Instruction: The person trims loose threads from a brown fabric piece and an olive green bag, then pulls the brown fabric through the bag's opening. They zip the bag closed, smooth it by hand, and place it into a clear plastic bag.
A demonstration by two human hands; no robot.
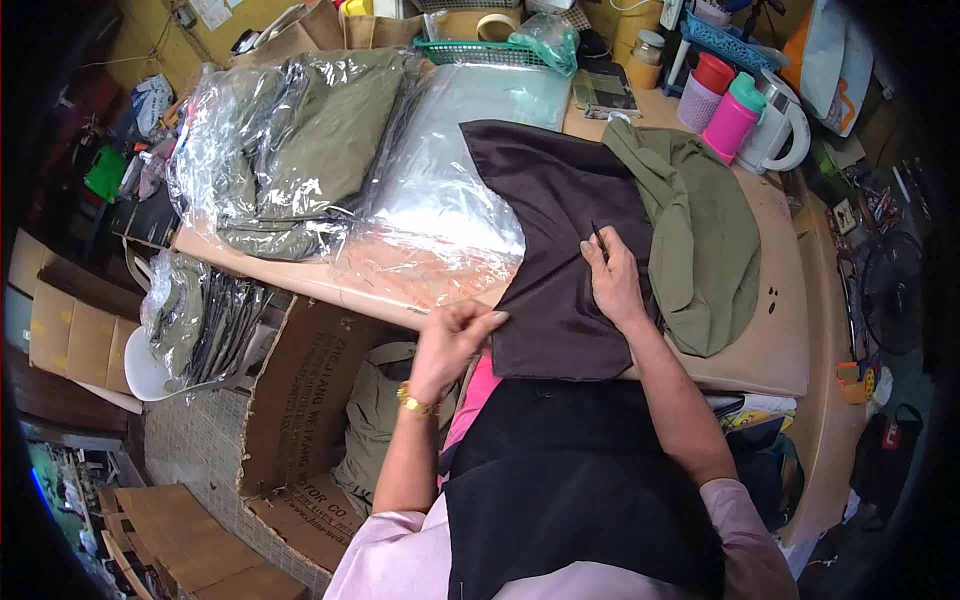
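Note:
A dark brown piece of cloth lies spread over the table's front edge, with an olive-green garment at its right. My right hand rests over the brown cloth, its fingers closed around a slim dark pointed tool, mostly hidden by the hand. At the cloth's left edge, my left hand is closed in a pinch, the thumb tip against or just over that edge. Whatever sits between those fingertips, if anything, is too small to make out.
Plastic-wrapped olive garments and clear plastic bags cover the table's left and back. A pink bottle and a kettle stand at the back right. Below left, an open cardboard box holds cloth, beside a chair with wrapped garments.

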